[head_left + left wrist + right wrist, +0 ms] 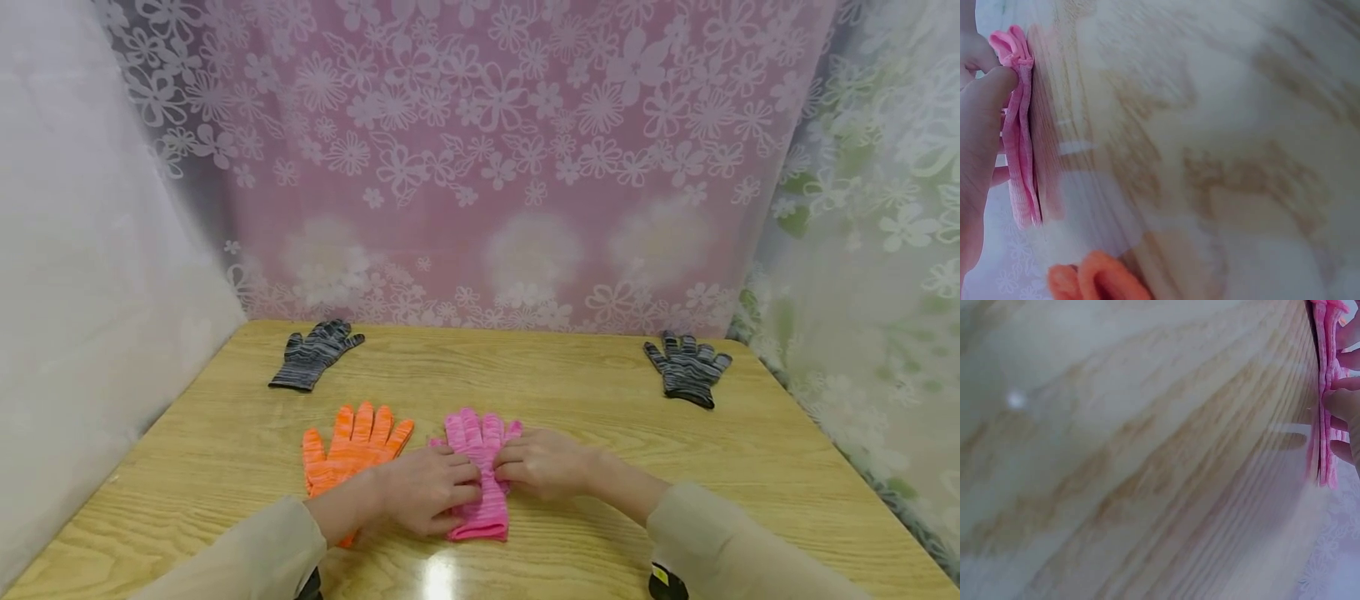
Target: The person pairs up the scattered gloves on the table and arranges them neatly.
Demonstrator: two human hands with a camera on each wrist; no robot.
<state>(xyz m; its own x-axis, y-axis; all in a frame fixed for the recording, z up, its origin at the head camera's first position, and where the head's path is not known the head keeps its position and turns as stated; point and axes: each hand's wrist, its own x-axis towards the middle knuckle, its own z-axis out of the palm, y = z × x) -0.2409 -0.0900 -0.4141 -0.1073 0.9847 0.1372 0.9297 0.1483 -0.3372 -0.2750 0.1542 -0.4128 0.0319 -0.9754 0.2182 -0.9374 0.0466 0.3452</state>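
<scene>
A pink knit glove lies flat on the table with its fingers pointing away and its cuff toward me. My left hand grips its left edge near the cuff, fingers curled over the top. From the other side, my right hand pinches the glove's right edge at mid-palm. The left wrist view shows the thumb against the side of the pink glove. In the right wrist view, thumb and fingertips meet at the edge of the pink glove. An orange glove lies left of it, partly hidden under my left forearm.
Two grey-and-black striped gloves lie near the far edge: one glove at the back left, another glove at the back right. A flowered curtain hangs behind the wooden table, with light sheets on both sides.
</scene>
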